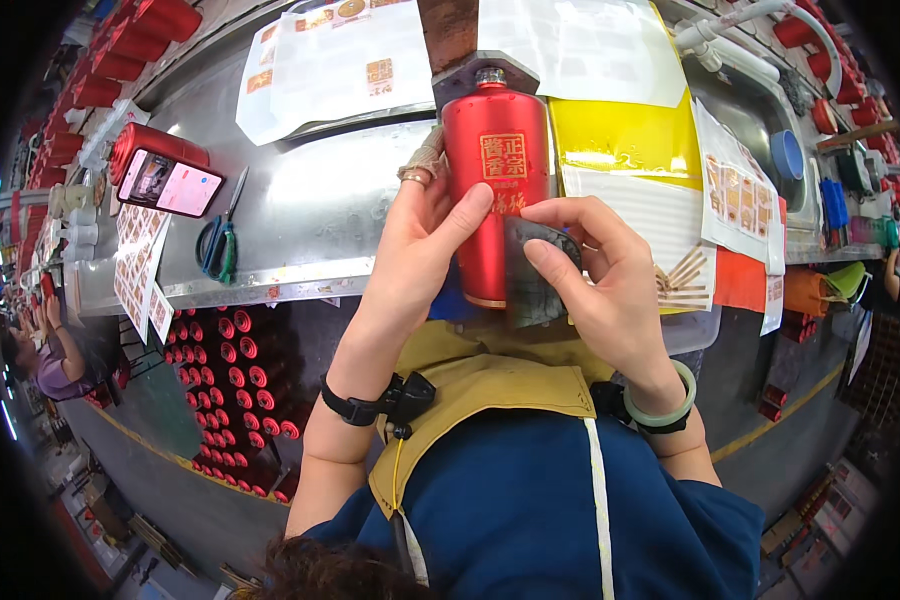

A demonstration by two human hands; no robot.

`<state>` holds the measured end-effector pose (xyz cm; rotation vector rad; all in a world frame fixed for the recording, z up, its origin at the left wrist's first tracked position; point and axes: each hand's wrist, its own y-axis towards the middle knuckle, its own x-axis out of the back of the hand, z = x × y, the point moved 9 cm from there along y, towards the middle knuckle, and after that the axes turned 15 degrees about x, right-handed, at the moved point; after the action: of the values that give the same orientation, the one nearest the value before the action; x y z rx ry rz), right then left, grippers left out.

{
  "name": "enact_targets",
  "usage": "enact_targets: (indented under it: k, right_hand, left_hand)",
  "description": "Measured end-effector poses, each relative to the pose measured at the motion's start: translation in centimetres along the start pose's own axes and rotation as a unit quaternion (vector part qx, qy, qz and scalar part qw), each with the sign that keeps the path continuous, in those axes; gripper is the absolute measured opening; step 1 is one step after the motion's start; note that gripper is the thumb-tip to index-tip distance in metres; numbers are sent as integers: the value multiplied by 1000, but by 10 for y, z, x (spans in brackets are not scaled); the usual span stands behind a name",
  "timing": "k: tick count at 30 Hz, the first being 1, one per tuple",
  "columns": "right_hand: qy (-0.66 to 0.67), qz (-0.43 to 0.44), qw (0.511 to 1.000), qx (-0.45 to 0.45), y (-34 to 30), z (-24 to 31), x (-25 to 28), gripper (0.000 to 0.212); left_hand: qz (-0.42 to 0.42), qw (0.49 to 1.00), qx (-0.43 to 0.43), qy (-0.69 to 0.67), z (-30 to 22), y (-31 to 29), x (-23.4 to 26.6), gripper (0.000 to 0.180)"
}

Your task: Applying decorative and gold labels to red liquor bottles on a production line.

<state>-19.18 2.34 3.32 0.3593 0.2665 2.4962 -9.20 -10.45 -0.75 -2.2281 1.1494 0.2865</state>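
Observation:
A glossy red bottle (467,150) with a gold square emblem and gold characters on its front lies at the table's near edge, neck pointing away from me. My left hand (420,230) grips its left side, thumb across the front; a cloth cover and a ring show on its fingers. In my right hand (610,265) is a thin, dark, flexible scraper (532,285), pinched between thumb and fingers. Its edge rests against the bottle's lower right front, below the emblem. A dark angular holder (525,72) surrounds the bottle's neck.
Left on the metal table (320,200) are scissors (220,235), a phone (170,182) leaning on another red bottle (155,145), and sticker sheets (138,255). A yellow sheet (630,140), white paper and thin sticks (682,275) lie right. Rows of red bottles (235,375) stand below left.

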Motion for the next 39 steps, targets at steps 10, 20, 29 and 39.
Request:
enact_targets:
  k: [10, 20, 29, 39]
  right_hand:
    - [-6, 2, 1000, -1, 0, -3, 0, 22]
    - [-81, -1, 995, 52, 3, 12, -2, 22]
    - [-92, -3, 994, 66, 3, 14, -1, 22]
    - [110, -23, 993, -44, 9, 3, 8, 19]
  left_hand:
    - [-24, 999, -11, 38, -2, -2, -2, 66]
    - [-22, 999, 2, 28, 0, -2, 0, 75]
    - [-28, 999, -16, 39, -1, -2, -2, 66]
    - [-9, 1000, -16, 16, -1, 2, 6, 64]
